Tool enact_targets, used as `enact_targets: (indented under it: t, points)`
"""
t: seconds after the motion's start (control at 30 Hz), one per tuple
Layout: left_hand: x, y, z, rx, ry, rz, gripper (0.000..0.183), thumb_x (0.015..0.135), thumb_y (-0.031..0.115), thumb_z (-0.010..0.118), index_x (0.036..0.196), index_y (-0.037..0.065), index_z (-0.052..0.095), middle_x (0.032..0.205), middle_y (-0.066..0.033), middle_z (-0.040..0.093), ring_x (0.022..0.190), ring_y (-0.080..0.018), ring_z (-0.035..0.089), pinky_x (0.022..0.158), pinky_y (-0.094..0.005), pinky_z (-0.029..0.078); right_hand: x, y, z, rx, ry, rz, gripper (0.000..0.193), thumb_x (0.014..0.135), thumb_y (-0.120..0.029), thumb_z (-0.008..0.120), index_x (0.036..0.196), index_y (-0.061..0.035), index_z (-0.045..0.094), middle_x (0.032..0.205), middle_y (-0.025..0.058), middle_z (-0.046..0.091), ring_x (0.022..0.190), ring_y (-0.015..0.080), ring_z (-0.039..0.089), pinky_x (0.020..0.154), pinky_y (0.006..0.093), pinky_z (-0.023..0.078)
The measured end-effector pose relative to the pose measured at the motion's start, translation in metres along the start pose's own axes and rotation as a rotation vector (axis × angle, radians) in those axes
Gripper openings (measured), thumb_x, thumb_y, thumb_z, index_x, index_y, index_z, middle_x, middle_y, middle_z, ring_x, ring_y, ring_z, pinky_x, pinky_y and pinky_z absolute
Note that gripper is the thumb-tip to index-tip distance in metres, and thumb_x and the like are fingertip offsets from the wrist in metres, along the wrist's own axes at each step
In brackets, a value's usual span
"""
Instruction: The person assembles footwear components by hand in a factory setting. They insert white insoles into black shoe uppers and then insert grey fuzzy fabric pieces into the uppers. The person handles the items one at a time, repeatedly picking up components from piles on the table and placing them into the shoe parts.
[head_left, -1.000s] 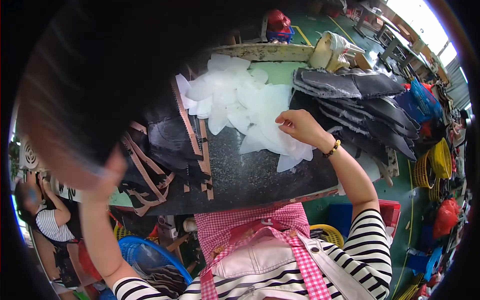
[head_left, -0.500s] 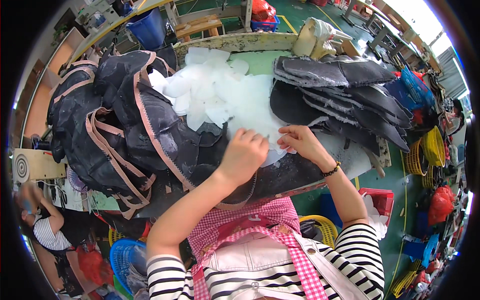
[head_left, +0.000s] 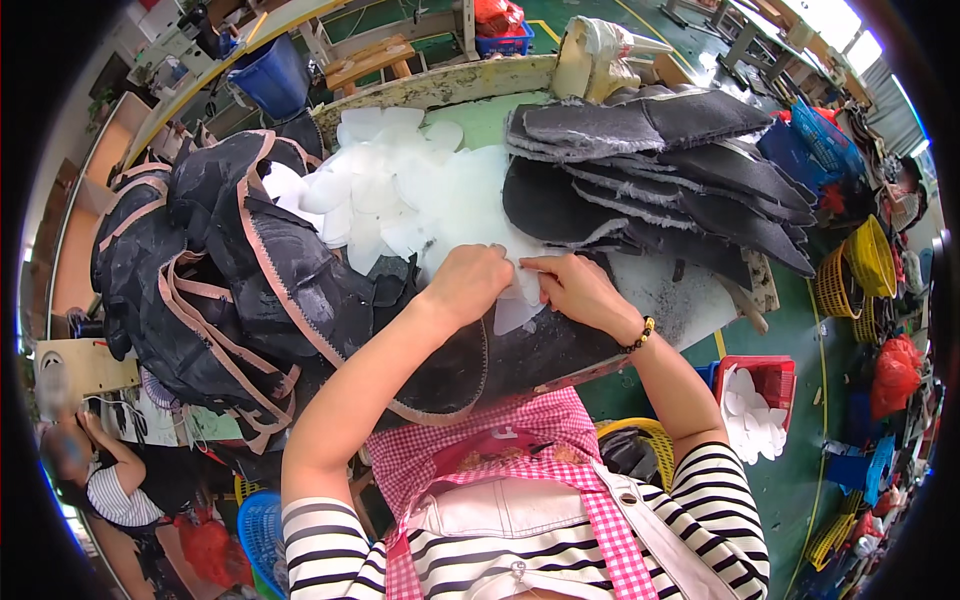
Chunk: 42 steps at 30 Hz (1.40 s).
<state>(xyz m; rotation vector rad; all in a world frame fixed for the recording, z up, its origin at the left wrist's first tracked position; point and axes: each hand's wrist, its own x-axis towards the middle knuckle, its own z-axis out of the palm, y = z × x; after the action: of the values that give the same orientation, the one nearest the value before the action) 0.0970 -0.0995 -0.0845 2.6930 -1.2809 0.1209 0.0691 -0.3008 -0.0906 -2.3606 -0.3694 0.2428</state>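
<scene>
At the centre of the frame I see my left hand (head_left: 468,283) and right hand (head_left: 578,290) close together, both pinching one thin white translucent cut-out piece (head_left: 515,310) at the near edge of the heap of white translucent pieces (head_left: 400,195). That heap lies mid-table (head_left: 690,300). To the left, black fabric shoe uppers with pink-tan trim (head_left: 240,280) pile high; to the upper right a stack of dark grey felt-like pieces (head_left: 660,160) rests. A red basket (head_left: 755,385) sits lower right.
</scene>
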Motion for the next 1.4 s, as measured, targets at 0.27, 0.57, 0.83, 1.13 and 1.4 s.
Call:
enact_targets:
  t: [0.27, 0.57, 0.83, 1.13, 1.4]
  points:
    - [0.004, -0.019, -0.006, -0.362, 0.031, -0.207, 0.013, 0.077, 0.006, 0.062, 0.085, 0.002, 0.071, 0.078, -0.0138, 0.069, 0.07, -0.0276, 0.067, 0.065, -0.0341, 0.053, -0.006, -0.001, 0.006, -0.208, 0.057, -0.082, 0.03, 0.087, -0.012, 0.05, 0.111, -0.0094, 0.069, 0.083, 0.0211, 0.067, 0.074, 0.0391, 0.066, 0.068, 0.0479, 0.052]
    - [-0.095, -0.018, -0.128, -1.317, 1.023, -0.689, 0.017, 0.091, 0.012, 0.065, 0.1, -0.003, 0.064, 0.086, -0.0057, 0.068, 0.07, -0.0124, 0.067, 0.066, -0.0263, 0.058, 0.006, -0.038, -0.014, 0.402, -0.184, -0.16, 0.049, 0.091, -0.031, 0.059, 0.127, 0.0029, 0.055, 0.099, 0.0145, 0.068, 0.082, 0.0236, 0.066, 0.072, 0.0339, 0.052]
    - [-0.204, 0.076, -0.013, -1.305, 0.854, -1.046, 0.01, 0.092, 0.006, 0.064, 0.088, -0.003, 0.062, 0.08, -0.0032, 0.066, 0.071, -0.0048, 0.06, 0.067, -0.0197, 0.05, -0.036, -0.067, 0.046, 0.803, -0.261, 0.149, 0.018, 0.087, -0.015, 0.072, 0.092, 0.0012, 0.067, 0.073, 0.0009, 0.066, 0.06, 0.0071, 0.059, 0.057, 0.0225, 0.049]
    - [-0.205, 0.081, 0.013, -0.648, 0.665, -0.984, 0.013, 0.077, 0.002, 0.071, 0.077, 0.0, 0.058, 0.094, -0.01, 0.062, 0.067, -0.0145, 0.058, 0.06, -0.0244, 0.046, -0.031, -0.049, 0.078, 0.166, 0.033, -0.206, 0.026, 0.077, -0.01, 0.079, 0.096, 0.0012, 0.064, 0.075, 0.0061, 0.064, 0.065, 0.0114, 0.059, 0.06, 0.0248, 0.048]
    - [-0.227, 0.014, -0.046, 0.091, 0.401, -0.655, 0.05, 0.066, 0.001, 0.07, 0.114, 0.008, 0.059, 0.136, -0.0114, 0.049, 0.134, -0.0343, 0.039, 0.11, -0.0514, 0.031, -0.026, -0.059, 0.074, -0.2, 0.382, -0.315, 0.054, 0.062, -0.016, 0.084, 0.108, -0.0015, 0.058, 0.113, 0.0148, 0.057, 0.103, 0.0331, 0.053, 0.086, 0.0421, 0.046]
